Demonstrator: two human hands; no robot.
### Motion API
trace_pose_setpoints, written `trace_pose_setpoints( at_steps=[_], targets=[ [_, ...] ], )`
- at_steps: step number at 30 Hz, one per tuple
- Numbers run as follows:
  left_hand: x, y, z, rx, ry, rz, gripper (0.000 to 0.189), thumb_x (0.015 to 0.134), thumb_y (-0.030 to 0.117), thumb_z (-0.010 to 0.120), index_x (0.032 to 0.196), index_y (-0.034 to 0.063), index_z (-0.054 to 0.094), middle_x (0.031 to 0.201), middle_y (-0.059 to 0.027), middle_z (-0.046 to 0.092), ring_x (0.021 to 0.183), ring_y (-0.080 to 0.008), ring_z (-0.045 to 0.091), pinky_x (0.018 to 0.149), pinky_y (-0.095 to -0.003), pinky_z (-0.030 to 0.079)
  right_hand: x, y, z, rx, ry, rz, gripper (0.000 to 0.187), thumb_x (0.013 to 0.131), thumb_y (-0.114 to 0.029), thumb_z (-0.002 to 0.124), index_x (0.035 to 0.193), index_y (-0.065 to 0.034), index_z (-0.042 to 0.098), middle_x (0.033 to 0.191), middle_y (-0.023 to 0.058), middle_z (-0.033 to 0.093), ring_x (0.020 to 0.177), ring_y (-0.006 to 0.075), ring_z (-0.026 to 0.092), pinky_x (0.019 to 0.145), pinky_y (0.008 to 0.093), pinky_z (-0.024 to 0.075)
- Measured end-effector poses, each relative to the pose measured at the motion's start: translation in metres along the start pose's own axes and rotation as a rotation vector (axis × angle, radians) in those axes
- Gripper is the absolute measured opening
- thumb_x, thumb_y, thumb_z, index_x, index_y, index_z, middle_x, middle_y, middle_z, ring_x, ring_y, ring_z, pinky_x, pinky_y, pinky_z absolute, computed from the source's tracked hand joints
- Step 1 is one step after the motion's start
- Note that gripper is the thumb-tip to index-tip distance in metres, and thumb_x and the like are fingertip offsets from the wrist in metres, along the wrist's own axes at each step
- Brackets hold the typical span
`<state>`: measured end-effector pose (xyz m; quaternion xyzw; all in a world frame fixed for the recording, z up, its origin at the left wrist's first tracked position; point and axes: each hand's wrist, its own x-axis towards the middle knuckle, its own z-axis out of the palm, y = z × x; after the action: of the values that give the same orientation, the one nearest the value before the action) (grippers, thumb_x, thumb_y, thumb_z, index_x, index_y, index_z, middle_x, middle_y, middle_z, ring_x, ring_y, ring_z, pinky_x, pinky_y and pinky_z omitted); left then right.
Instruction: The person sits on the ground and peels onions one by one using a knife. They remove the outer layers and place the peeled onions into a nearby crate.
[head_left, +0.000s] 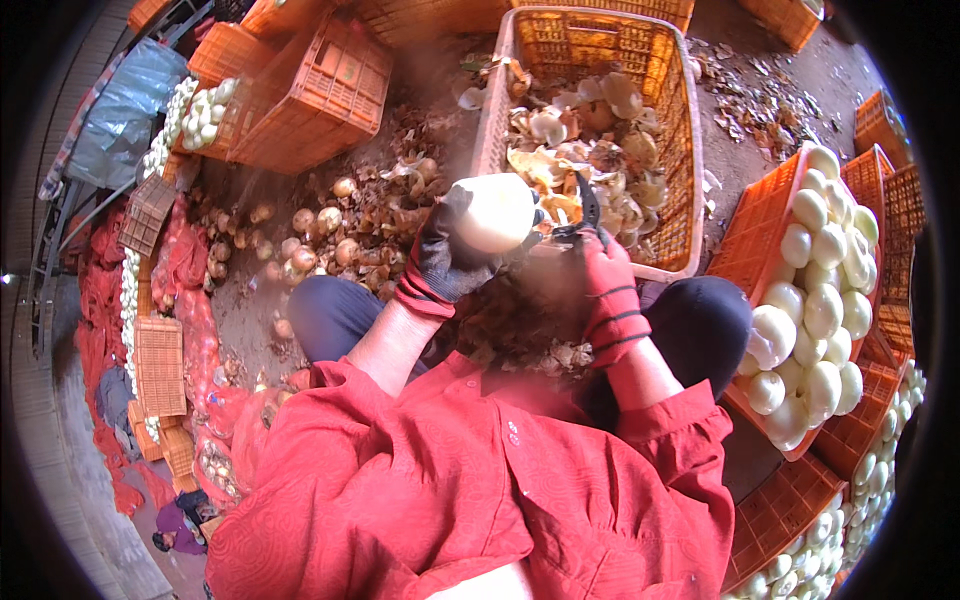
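Note:
My left hand (454, 259), in a black-and-red work glove, holds a large peeled onion (496, 214), pale and smooth. My right hand (606, 274), in a matching glove, grips a knife with a dark curved blade (587, 196) that points up and away from me. Blade and onion are apart. Just beyond both hands stands an orange plastic crate (691, 150), with onion skins and peeled layers (622, 142) heaped inside. The knife's handle is mostly hidden in my right fingers.
Unpeeled onions (304, 259) lie among dry skins on the floor to the left. A crate heaped with peeled onions (821, 300) stands at my right. Another orange crate (315, 97) is at the far left. Red mesh sacks (196, 315) line the left side, and a person (180, 529) is at lower left.

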<state>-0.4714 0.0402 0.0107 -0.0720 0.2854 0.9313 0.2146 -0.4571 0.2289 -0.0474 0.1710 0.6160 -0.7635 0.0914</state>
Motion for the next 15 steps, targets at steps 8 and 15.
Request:
trace_pose_setpoints(
  at_steps=[8, 15],
  targets=[
    [0.038, -0.007, 0.064, 0.074, -0.089, -0.065, 0.064, 0.087, 0.044, 0.059, 0.132, 0.0031, 0.043, 0.128, -0.0143, 0.052, 0.118, -0.0298, 0.051, 0.098, -0.0466, 0.043, 0.002, -0.069, -0.01, 0.469, 0.289, 0.047, 0.016, 0.093, -0.02, 0.051, 0.1, -0.0059, 0.054, 0.068, 0.009, 0.062, 0.037, 0.017, 0.051, 0.035, 0.0309, 0.0422],
    [0.084, -0.018, 0.118, 0.588, -0.083, 0.012, 0.06, 0.086, 0.04, 0.06, 0.132, 0.0041, 0.044, 0.121, -0.0106, 0.057, 0.107, -0.0233, 0.058, 0.081, -0.0403, 0.054, 0.034, -0.035, -0.037, -0.042, 0.556, -0.047, 0.035, 0.087, -0.033, 0.058, 0.085, 0.0018, 0.06, 0.07, 0.0157, 0.06, 0.065, 0.0274, 0.057, 0.066, 0.0416, 0.0459]
  ],
)
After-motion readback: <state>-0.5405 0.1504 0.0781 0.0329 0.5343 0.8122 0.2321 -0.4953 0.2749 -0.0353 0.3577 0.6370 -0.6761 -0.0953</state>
